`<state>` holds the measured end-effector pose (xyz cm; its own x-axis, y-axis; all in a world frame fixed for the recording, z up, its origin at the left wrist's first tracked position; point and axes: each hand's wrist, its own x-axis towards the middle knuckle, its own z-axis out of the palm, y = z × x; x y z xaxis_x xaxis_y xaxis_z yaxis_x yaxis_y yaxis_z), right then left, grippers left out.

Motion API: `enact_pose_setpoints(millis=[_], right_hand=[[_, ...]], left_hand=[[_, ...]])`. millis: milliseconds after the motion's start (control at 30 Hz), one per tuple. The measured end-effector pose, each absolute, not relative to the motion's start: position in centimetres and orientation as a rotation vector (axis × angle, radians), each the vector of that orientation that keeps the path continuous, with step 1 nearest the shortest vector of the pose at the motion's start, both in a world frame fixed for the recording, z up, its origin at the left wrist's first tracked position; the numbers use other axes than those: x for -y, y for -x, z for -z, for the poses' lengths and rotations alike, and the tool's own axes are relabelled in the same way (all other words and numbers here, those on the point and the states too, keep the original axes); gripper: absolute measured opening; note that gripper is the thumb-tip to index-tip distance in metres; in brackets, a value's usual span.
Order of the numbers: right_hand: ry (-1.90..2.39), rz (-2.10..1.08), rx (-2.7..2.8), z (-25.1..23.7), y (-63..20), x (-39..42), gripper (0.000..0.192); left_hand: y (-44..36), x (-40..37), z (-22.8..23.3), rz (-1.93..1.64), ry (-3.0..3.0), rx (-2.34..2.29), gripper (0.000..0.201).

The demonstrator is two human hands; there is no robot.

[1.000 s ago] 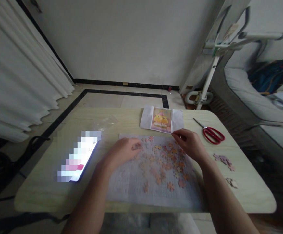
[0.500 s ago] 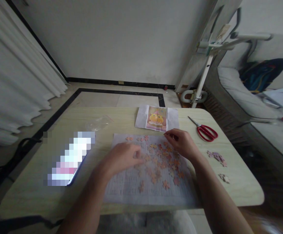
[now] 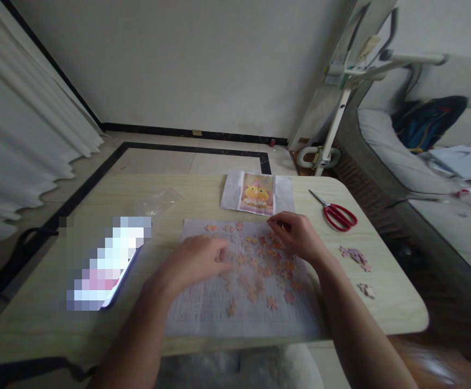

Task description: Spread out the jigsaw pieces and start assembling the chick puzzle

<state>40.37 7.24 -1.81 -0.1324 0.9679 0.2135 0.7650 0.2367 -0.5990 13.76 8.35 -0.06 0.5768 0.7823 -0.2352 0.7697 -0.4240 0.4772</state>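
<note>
Many small orange and pink jigsaw pieces (image 3: pixel 272 303) lie scattered on a printed white paper sheet (image 3: pixel 203 321) in the middle of the table. My left hand (image 3: pixel 199 262) hovers over the left part of the sheet, slightly blurred, thumb and fingers apart with nothing seen between them. At the sheet's far edge my right hand (image 3: pixel 296 232) has its thumb and fingers pinched together; what they hold, if anything, is too small to tell. Beyond that hand lies a creased paper with a picture of a yellow cartoon character (image 3: pixel 257 195).
Red-handled scissors (image 3: pixel 340 217) rest on the right of the table (image 3: pixel 397 316). Nearer are a purple cluster of pieces (image 3: pixel 356 256) and a pale cluster (image 3: pixel 367 290). On the left are a phone with a blurred-out screen (image 3: pixel 109 265) and a clear plastic bag (image 3: pixel 160 202).
The whole view has shifted slightly, so the table and things appear a little further left. Both hands keep nearly the same pose over the sheet.
</note>
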Motion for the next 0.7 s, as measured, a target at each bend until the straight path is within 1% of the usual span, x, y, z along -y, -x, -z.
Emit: enact_pose_setpoints(millis=[200,367,533,700], right_hand=[[1.542,-0.529,1.983,0.6,-39.4,-7.1,0.019],[1.480,-0.568,2.017,-1.6,-37.9,-5.5,0.016],[1.446,-0.679,2.072,-2.1,-37.5,-3.8,0.017],[1.461,-0.675,2.108,-2.3,-37.8,-2.8,0.018]], left_hand=[[-13.6,-8.2,0.2,0.010,-2.230,-1.191,0.014],[-13.6,-8.0,-0.2,-0.026,-2.228,-1.171,0.021],[-13.7,-8.0,-0.8,0.039,-2.199,-1.217,0.019],[-13.7,-7.9,-0.7,0.046,-2.253,-1.188,0.015]])
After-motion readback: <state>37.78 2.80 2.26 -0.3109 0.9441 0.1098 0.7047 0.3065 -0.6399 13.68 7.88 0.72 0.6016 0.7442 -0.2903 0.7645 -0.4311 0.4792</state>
